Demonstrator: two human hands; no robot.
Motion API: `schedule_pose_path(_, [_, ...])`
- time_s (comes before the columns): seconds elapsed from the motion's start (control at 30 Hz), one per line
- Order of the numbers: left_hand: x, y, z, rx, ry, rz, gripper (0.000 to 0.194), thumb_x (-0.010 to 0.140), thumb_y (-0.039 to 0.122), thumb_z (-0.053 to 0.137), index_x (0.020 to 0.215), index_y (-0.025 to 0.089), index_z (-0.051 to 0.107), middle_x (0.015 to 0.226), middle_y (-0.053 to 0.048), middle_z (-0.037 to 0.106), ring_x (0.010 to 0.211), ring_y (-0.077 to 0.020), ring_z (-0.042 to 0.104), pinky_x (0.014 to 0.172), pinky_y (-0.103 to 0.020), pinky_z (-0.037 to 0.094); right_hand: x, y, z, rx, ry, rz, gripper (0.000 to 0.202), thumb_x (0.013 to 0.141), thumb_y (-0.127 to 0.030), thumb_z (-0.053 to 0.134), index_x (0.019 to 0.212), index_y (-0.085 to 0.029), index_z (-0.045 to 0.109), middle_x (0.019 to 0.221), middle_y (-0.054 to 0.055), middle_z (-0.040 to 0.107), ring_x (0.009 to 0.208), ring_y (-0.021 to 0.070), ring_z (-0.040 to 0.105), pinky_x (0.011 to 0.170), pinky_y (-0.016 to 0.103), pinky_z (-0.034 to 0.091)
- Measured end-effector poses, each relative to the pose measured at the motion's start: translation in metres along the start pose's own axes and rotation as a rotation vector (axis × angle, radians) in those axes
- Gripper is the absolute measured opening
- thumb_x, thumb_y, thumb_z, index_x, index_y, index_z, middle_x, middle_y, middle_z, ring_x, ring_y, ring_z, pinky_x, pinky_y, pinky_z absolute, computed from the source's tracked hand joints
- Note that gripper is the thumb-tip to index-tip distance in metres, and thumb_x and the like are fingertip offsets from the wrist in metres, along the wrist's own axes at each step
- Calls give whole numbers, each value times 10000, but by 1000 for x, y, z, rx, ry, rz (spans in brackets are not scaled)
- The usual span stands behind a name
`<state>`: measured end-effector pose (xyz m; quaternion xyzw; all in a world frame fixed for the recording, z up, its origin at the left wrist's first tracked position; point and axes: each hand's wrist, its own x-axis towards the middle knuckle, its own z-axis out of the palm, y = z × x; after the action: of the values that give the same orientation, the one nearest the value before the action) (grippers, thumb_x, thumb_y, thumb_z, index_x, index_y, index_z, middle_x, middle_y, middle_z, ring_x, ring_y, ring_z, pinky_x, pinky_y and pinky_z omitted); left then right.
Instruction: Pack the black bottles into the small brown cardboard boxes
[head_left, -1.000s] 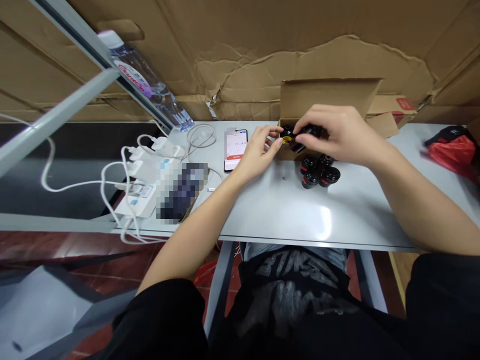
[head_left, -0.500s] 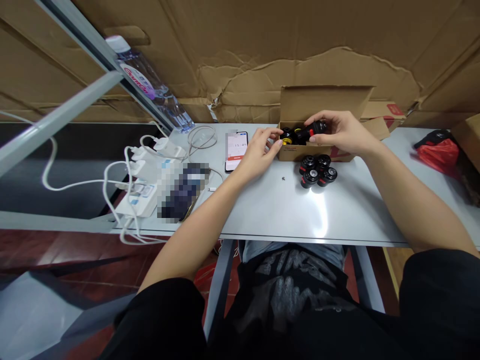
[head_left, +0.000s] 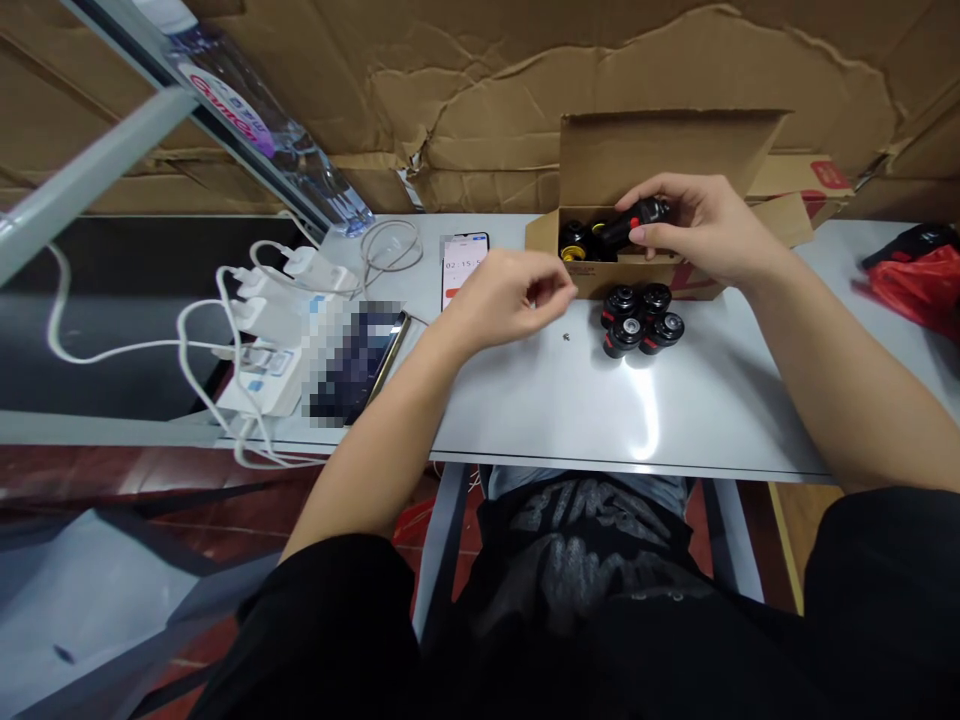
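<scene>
Right of centre, 4 cylinders [head_left: 625,330] sit on the table [head_left: 525,410] before a box [head_left: 626,279] with items [head_left: 575,238] inside. A phone [head_left: 466,262] lies left of it, a power strip [head_left: 271,385] farther left, a bottle [head_left: 244,115] upper left.

Taking the four cylinders [head_left: 634,322] as the clock's centre, bare tabletop [head_left: 555,410] is offering passage from 5 to 8 o'clock. The box [head_left: 615,279] is blocking 12 o'clock, its raised lid [head_left: 667,150] walling off the back. The right hand [head_left: 697,225] is covering part of it at 1, its forearm [head_left: 832,360] is barring 3, and the left hand [head_left: 517,295] is crowding 9.
</scene>
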<state>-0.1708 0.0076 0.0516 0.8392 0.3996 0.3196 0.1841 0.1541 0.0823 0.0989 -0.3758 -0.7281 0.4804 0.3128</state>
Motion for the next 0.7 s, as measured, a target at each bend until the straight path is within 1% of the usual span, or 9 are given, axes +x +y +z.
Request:
schedule_pose_path(0.07, [-1,7,-6,2,-215,11,203,1131,430,803,1059,268,902,789,-4,789,739,-203,738,786,-374,585,1,2,-1,17,6,-1,483,995,-629,1067,1318,-332,866,910,67,728,1066,362,593,1110,635,513])
schedule_pose_path(0.1, [-1,8,-7,10,-297,1,153,1086,402,838,1086,277,925,782,5,801,731,-206,742,769,-369,558,2,3,-1,39,8,-5,474,999,-627,1064,1313,-333,866,922,71,735,1057,359,598,1111,638,512])
schedule_pose_path(0.17, [0,6,-5,37,-405,-31,194,1017,364,889,1186,301,961,817,11,846,738,-221,759,745,-363,516,3,4,-2,98,21,-4,469,983,-614,1074,1293,-333,861,957,81,757,1041,352,608,1096,634,523])
schedule_pose_path(0.23, [1,1,-1,63,-459,-52,280,987,331,900,1256,313,975,876,3,886,749,-232,769,727,-359,493,4,2,-2,161,40,11,494,930,-598,1107,1260,-333,853,984,88,778,1023,344,621,1046,608,554])
schedule_pose_path(0.3, [2,-4,4,63,-482,-40,249,1003,302,867,1223,297,982,945,-19,914,768,-230,779,729,-359,501,5,-2,-1,237,59,27,526,887,-587,1132,1248,-333,846,1008,80,792,988,317,627,965,551,580])
schedule_pose_path(0.37, [3,-7,7,42,-480,-11,181,1039,268,810,1123,271,970,1008,-45,930,797,-225,795,757,-363,532,5,-5,-1,331,76,34,562,855,-575,1148,1252,-317,845,1025,52,788,922,263,629,861,466,568])
schedule_pose_path(0.43, [3,-8,9,25,-471,0,182,1047,216,765,1032,257,941,1037,-58,929,824,-223,805,787,-364,556,6,-5,-2,371,83,22,580,864,-624,1122,1253,-303,836,1059,32,781,874,226,654,782,407,542])
schedule_pose_path(0.57, [3,-10,13,45,-435,-21,177,1041,188,755,955,258,894,1048,-58,893,853,-229,798,776,-366,532,7,-1,-5,209,78,-58,588,981,-803,919,1273,-315,770,1141,60,797,910,276,739,764,416,582])
schedule_pose_path(0.7, [2,-9,15,108,-417,-11,185,1070,200,730,948,253,859,1118,-64,873,847,-213,767,749,-358,502,6,-1,-7,69,68,-139,664,1062,-899,640,1370,-316,717,1150,99,816,855,290,661,756,446,565])
